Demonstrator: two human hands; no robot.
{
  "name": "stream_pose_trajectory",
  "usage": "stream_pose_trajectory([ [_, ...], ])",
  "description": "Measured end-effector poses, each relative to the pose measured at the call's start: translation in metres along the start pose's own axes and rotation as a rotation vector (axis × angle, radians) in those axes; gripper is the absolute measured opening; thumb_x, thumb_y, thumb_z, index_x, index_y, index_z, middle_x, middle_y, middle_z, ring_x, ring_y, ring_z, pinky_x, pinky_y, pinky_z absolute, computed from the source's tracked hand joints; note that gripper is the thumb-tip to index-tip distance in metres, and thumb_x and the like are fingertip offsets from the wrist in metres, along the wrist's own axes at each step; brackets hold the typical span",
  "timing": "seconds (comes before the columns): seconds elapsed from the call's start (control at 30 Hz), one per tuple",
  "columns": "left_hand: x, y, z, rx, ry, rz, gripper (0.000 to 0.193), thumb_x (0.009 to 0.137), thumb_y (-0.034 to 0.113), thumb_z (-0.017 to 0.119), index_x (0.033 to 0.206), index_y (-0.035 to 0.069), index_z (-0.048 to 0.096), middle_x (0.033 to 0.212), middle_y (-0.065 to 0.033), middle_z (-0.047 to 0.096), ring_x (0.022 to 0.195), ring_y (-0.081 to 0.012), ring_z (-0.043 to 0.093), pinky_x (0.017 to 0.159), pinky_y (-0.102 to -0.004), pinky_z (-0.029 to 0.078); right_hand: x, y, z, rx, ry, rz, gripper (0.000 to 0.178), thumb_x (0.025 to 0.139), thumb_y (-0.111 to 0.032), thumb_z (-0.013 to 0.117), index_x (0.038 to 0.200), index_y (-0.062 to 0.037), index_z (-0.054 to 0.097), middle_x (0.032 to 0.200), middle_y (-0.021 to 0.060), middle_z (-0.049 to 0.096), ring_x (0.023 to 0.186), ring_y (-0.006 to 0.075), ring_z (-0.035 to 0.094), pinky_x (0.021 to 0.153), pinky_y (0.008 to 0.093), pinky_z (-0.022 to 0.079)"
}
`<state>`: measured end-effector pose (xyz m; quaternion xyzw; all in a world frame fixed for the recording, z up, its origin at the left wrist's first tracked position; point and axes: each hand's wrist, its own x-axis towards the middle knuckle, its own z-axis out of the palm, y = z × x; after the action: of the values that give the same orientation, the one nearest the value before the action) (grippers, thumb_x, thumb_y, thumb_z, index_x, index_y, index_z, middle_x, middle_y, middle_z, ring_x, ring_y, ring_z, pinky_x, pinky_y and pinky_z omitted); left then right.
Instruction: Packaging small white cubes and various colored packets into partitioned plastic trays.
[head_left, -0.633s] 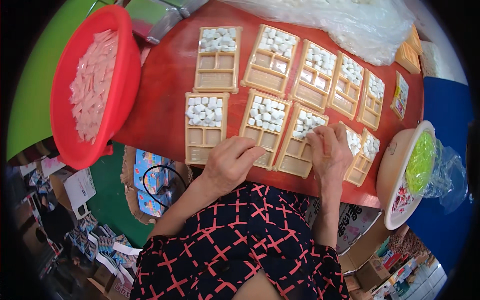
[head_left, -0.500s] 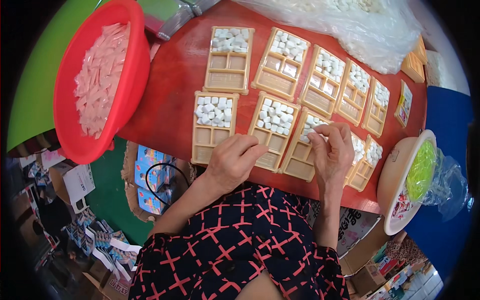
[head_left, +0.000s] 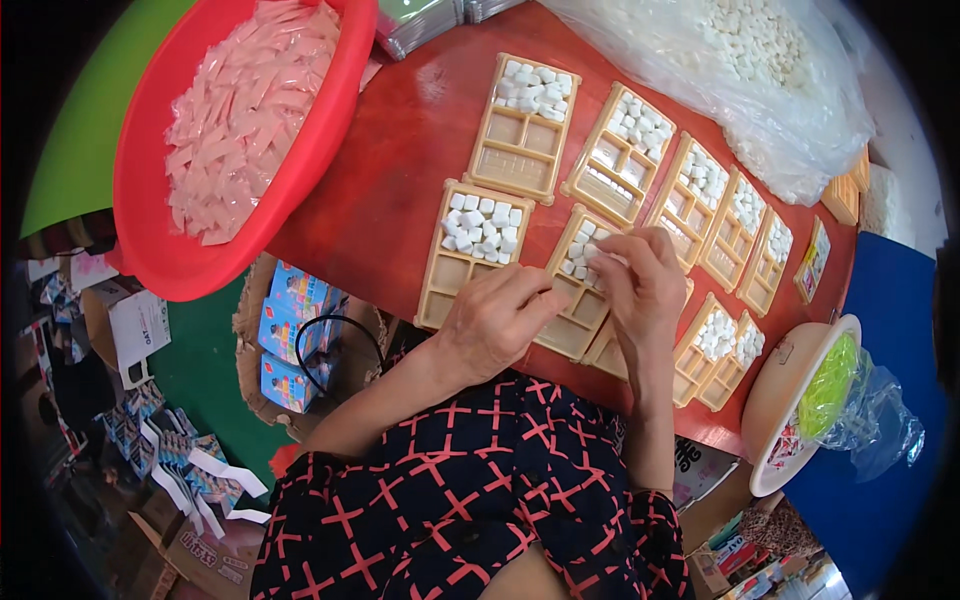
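Note:
Small white marshmallow-like cubes (head_left: 484, 228) fill the wide upper compartment of the near-left beige tray (head_left: 437, 307); its lower compartments show bare. My left hand (head_left: 500, 325) hovers over this tray's right edge and the tray beside it, fingers curled closed. Whatever it may hold is hidden. My right hand (head_left: 642, 285) is above the second near tray (head_left: 567, 337), thumb and fingertips pinched together beside its white cubes (head_left: 580, 240). I cannot make out what is between them. A third near tray (head_left: 607, 352) is mostly covered by my right hand and wrist.
More filled trays stand in a far row (head_left: 520, 160) and at the near right (head_left: 690, 385). A red basin (head_left: 335, 130) of pink packets is at left, a cream basin (head_left: 775, 400) with green packets at right. A plastic bag (head_left: 690, 70) of white cubes lies at the back.
My right hand has moved from the third near tray to the second, staying pinched. My left hand remains curled near the first two trays. The whole view has shifted, placing the trays farther right.

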<state>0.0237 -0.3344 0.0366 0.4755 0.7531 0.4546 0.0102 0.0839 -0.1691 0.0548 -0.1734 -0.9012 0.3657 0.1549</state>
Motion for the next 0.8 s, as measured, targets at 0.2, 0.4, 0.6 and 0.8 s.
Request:
stream_pose_trajectory([
  [0.2,0.010,0.002,0.006,0.012,0.063,0.001,0.029,0.066,-0.006,0.060,0.094,0.001,0.061,0.085,-0.0099,0.056,0.070,-0.0248,0.058,0.060,-0.0327,0.049,-0.003,0.006,-0.011,0.072,0.089,0.049,0.013,0.072,0.006,0.065,0.082,-0.0018,0.063,0.079,0.0071,0.055,0.069,0.0151,0.055,0.058,0.0254,0.044],
  [0.4,0.008,0.004,0.006,0.059,0.007,-0.001,0.027,0.067,-0.003,0.061,0.094,0.001,0.062,0.087,-0.0111,0.057,0.073,-0.0252,0.059,0.061,-0.0318,0.049,-0.004,-0.001,-0.012,-0.126,0.083,-0.038,0.010,0.073,0.005,0.064,0.081,-0.0004,0.063,0.080,0.0092,0.056,0.068,0.0184,0.056,0.059,0.0262,0.044],
  [0.6,-0.026,-0.002,-0.038,0.282,0.191,-0.080,0.023,0.069,-0.001,0.063,0.091,0.004,0.061,0.095,-0.0126,0.059,0.084,-0.0322,0.055,0.072,-0.0397,0.045,-0.061,0.005,-0.053,-0.157,0.112,-0.041,0.017,0.069,0.000,0.068,0.085,-0.0001,0.062,0.095,0.0142,0.057,0.085,0.0270,0.055,0.072,0.0346,0.046],
  [0.8,-0.041,-0.019,-0.045,0.278,0.220,-0.465,0.033,0.078,0.000,0.059,0.111,0.003,0.055,0.117,-0.0155,0.051,0.108,-0.0297,0.049,0.092,-0.0350,0.038,-0.131,0.045,-0.082,-0.610,0.301,0.187,0.063,0.071,-0.007,0.067,0.130,-0.0053,0.043,0.132,0.0222,0.040,0.123,0.0361,0.037,0.101,0.0447,0.031],
])
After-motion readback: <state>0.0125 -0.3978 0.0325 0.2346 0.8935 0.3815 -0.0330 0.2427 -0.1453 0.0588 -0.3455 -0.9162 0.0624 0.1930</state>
